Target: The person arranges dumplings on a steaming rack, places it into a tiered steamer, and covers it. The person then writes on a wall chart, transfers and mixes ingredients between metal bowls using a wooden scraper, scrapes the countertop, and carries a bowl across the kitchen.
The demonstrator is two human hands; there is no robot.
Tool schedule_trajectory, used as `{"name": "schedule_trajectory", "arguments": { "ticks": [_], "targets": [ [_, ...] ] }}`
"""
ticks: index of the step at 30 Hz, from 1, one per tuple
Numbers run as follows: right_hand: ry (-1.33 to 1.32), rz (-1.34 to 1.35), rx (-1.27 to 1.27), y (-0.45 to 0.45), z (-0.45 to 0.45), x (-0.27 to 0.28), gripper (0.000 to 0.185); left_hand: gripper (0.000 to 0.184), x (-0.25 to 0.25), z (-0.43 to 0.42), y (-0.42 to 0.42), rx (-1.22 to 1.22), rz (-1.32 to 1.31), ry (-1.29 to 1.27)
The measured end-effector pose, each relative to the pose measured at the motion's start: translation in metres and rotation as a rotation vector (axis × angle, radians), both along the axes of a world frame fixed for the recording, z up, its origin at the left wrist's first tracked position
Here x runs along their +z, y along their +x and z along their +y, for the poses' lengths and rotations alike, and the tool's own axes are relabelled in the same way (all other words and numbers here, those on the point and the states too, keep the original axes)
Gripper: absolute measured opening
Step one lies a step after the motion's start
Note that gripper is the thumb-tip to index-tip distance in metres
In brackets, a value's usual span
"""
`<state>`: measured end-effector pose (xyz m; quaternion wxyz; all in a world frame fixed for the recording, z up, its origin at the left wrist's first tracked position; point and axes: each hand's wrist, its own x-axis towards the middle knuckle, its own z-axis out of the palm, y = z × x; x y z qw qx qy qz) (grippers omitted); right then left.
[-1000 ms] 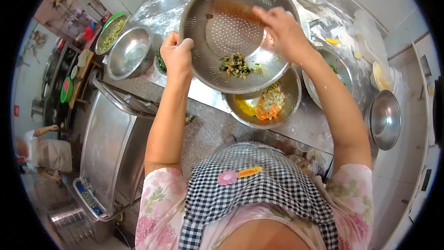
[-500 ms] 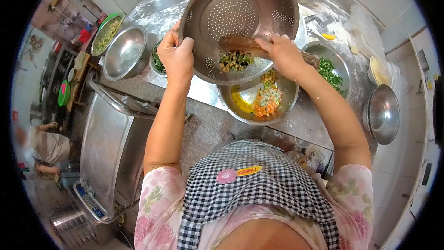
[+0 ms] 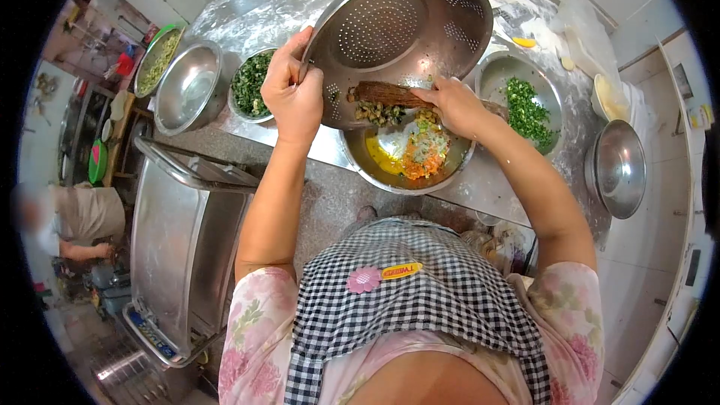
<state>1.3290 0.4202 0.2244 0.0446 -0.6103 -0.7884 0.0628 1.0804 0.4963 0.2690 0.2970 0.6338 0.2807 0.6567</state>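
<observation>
The left hand gripped the tilted colander while the right hand held a bristle brush crosswise behind chopped vegetables between both hands, by the lip over the mixing bowl

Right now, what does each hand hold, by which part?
The left hand holds the colander by its rim; the right hand holds the brown brush-like tool between its visible ends.
</observation>
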Motion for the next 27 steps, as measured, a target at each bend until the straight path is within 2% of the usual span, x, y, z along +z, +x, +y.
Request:
{"name": "schedule_trajectory", "arguments": {
  "ticks": [3,5,8,14,15,18,19,22,24,25,27],
  "targets": [
    [-0.089,-0.009,0.018,0.002,-0.01,0.005,0.05,0.024,-0.003,0.0,0.0,0.026,0.044,0.041],
    [-0.083,0.002,0.074,0.008,-0.017,0.002,0.05,0.024,-0.005,0.003,0.002,0.037,0.056,0.169],
    [-0.094,-0.006,0.128,0.01,-0.028,0.017,0.045,0.023,-0.004,0.001,-0.001,0.093,0.17,0.15],
    [0.084,0.212,0.037,0.004,-0.011,0.036,0.048,0.024,-0.003,0.002,0.009,0.056,0.117,0.17],
    [0.161,0.27,0.068,0.005,-0.003,0.021,0.048,0.024,-0.002,0.002,0.011,0.043,0.1,0.184],
    [0.091,0.223,0.115,-0.002,-0.006,0.008,0.047,0.024,0.001,0.003,0.013,0.025,0.068,0.21],
    [-0.005,0.093,0.119,0.0,-0.009,0.006,0.048,0.024,0.003,0.004,0.011,0.031,0.068,0.211],
    [-0.152,-0.036,0.094,0.006,-0.027,0.017,0.048,0.024,0.001,0.007,0.0,0.06,0.093,0.185],
    [-0.048,0.078,0.078,0.014,-0.034,0.017,0.048,0.024,-0.002,0.013,-0.003,0.082,0.1,0.238],
    [0.013,0.162,0.059,0.016,-0.033,0.02,0.048,0.024,-0.003,0.008,-0.003,0.084,0.065,0.078],
    [0.075,0.257,-0.019,0.019,-0.025,0.022,0.049,0.025,-0.005,0.009,-0.003,0.069,0.035,0.028]
  ]
}}
